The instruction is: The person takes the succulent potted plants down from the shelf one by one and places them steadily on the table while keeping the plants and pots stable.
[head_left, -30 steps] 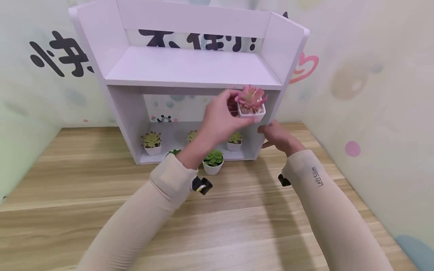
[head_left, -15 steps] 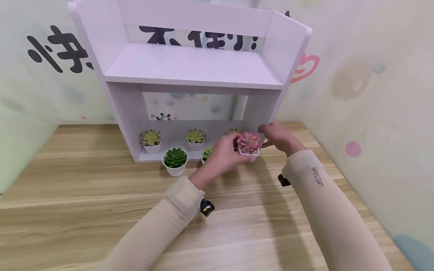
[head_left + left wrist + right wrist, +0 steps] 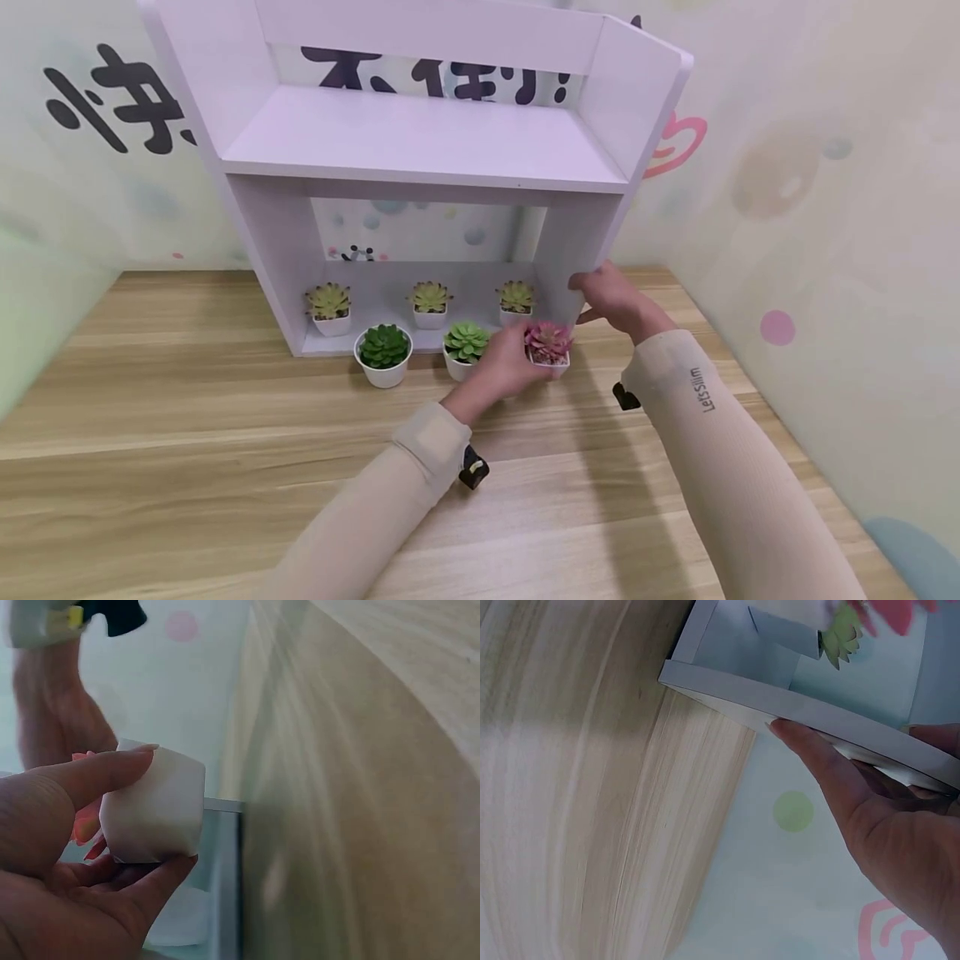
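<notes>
My left hand (image 3: pixel 508 367) pinches a square white pot with a pink succulent (image 3: pixel 549 343), in front of the shelf's lower right corner. In the left wrist view, thumb and fingers lie on two sides of the white pot (image 3: pixel 159 806); a gap shows between pot and wood surface. My right hand (image 3: pixel 613 298) grips the right side panel of the white shelf (image 3: pixel 427 179). In the right wrist view the hand (image 3: pixel 900 832) has its thumb along the panel's outer face and a fingertip over the far side of its edge.
Square-potted yellow-green succulents stand on the lower shelf at left (image 3: pixel 328 310), middle (image 3: pixel 430 304) and right (image 3: pixel 515 302). Before the shelf, round white pots hold a dark green succulent (image 3: pixel 383 357) and a light green one (image 3: pixel 465 350). A patterned wall (image 3: pixel 810 208) rises at the right.
My left hand has lowered the pink succulent from the upper board's front edge to near the tabletop, uncovering the pots behind it. The right hand has stayed on the side panel.
</notes>
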Tool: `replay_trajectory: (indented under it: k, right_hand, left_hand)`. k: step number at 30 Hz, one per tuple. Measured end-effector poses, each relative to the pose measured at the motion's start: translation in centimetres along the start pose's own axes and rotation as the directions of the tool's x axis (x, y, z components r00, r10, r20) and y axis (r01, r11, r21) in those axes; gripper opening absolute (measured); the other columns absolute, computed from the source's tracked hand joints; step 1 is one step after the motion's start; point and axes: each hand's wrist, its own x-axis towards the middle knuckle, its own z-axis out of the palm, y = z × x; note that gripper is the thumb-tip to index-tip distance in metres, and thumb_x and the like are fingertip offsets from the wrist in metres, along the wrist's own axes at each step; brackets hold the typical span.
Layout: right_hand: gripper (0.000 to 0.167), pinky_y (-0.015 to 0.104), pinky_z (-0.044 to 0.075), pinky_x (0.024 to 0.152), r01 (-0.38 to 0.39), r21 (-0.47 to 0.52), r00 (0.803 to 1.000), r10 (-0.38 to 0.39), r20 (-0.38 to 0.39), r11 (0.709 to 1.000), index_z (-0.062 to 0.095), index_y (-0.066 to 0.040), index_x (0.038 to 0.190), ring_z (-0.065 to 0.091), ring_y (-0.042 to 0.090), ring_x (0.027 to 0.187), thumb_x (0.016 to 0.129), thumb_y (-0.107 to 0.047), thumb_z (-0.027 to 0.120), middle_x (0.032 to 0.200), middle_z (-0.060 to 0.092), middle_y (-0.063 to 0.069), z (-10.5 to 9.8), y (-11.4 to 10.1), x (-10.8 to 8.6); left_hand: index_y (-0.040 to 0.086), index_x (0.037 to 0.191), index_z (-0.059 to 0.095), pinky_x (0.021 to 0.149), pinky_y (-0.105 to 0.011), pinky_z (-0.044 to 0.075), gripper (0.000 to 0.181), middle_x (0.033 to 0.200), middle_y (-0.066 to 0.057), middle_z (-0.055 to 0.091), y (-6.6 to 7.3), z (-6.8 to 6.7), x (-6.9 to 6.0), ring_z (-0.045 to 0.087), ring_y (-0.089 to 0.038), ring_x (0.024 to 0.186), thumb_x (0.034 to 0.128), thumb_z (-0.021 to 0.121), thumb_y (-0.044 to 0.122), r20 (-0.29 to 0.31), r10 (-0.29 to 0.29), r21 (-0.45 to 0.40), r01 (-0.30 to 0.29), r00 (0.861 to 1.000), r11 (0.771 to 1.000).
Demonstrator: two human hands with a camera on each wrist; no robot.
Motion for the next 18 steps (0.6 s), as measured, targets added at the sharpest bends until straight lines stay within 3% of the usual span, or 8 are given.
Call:
replay_trajectory:
  k: [10,18]
  right_hand:
    - [0.067,0.067,0.048,0.102,-0.004,-0.02,1.0,0.004,0.001,1.0,0.015,-0.006,0.16,0.038,0.046,0.145,0.097,-0.004,0.036,0.162,0.029,0.023,0.1,-0.2,0.0]
    - [0.067,0.067,0.049,0.101,-0.006,-0.027,1.0,0.006,-0.004,1.0,0.014,-0.007,0.16,0.037,0.046,0.145,0.097,-0.005,0.036,0.162,0.028,0.023,-0.1,0.1,0.2]
  left_hand:
    - [0.002,0.131,0.057,0.106,-0.041,0.051,0.065,0.127,-0.015,0.067,-1.4,1.8,0.6,0.064,-0.029,0.12,0.0769,0.089,0.02,0.004,-0.029,0.029,0.029,1.0,0.999]
    - [0.001,0.129,0.058,0.104,-0.042,0.052,0.063,0.125,-0.015,0.068,-1.7,2.3,0.9,0.065,-0.03,0.118,0.0775,0.088,0.022,-0.022,-0.028,0.061,0.029,0.999,0.998]
